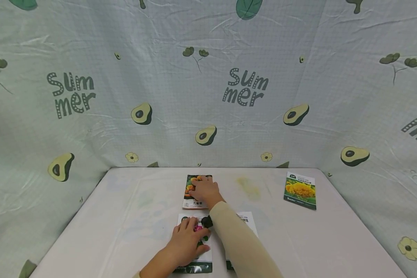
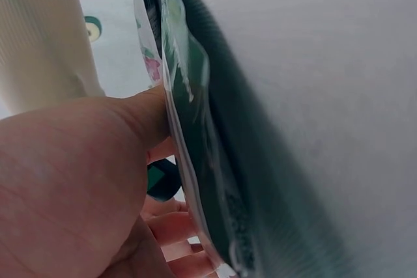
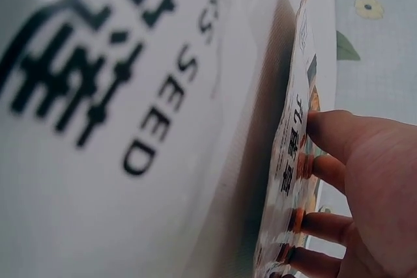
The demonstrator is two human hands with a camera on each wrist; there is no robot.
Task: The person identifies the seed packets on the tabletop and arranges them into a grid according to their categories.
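Observation:
My left hand [image 1: 186,241] rests on a seed packet with pink flowers [image 1: 205,253] near the front of the table, fingers reaching over its upper part. In the left wrist view the thumb [image 2: 146,112] lies against the packet's face, seen edge-on with its dark green band [image 2: 195,109]. Farther back, my right hand [image 1: 206,191] lies on a seed packet with orange flowers [image 1: 191,203], covering its right side. The right wrist view shows the fingers [image 3: 326,226] flat on that packet's printed front. Neither hand curls around a packet.
A third packet [image 1: 248,220] lies partly hidden beneath the right sleeve [image 1: 244,239]. At the back right is a packet with yellow flowers [image 1: 300,190], slightly turned. A patterned cloth [image 1: 173,96] hangs behind the white table [image 1: 135,216].

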